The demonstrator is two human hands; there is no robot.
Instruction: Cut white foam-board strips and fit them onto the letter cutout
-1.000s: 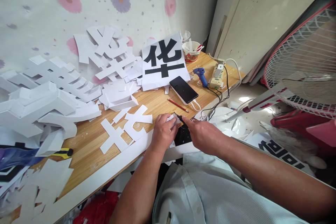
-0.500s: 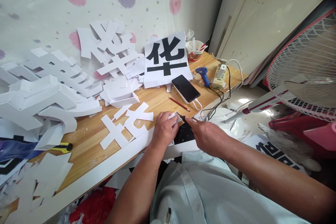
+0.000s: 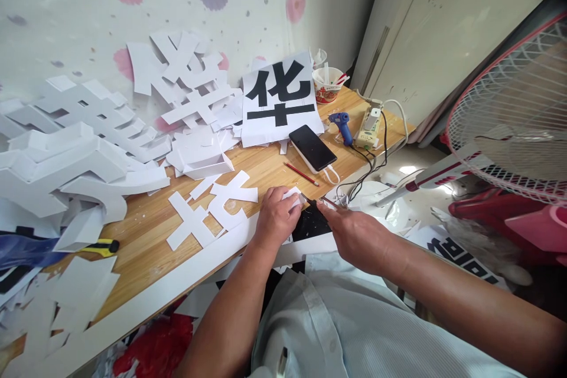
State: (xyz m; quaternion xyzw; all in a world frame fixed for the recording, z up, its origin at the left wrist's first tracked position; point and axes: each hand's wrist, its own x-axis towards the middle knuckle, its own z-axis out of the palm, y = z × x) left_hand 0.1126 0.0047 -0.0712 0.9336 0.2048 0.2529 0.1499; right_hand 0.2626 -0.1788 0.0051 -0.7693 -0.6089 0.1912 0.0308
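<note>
Near the front edge of the table, my left hand (image 3: 279, 212) is closed on a small white foam-board piece (image 3: 293, 193), pressing it down with the fingertips. My right hand (image 3: 349, 224) grips a knife (image 3: 310, 202) with a dark blade, whose tip points left at the piece; most of its handle is hidden by the fingers. Left of my hands, white cut-out character parts (image 3: 233, 198) lie flat on the wood. A red pencil (image 3: 301, 174) rests just beyond my left hand. Below the knife is a black surface (image 3: 310, 224) with white crumbs.
White cut letters (image 3: 97, 112) are heaped at left and back. A printed character sheet (image 3: 281, 97) leans behind a phone (image 3: 312, 147). Further right are a blue glue gun (image 3: 341, 125), a power strip (image 3: 369, 128) with cables, and a fan (image 3: 509, 118). A yellow cutter (image 3: 104, 247) lies left.
My right hand has drawn back slightly to the right with the knife, away from my left hand. My left hand keeps its hold on the white piece. The view has shifted a little.
</note>
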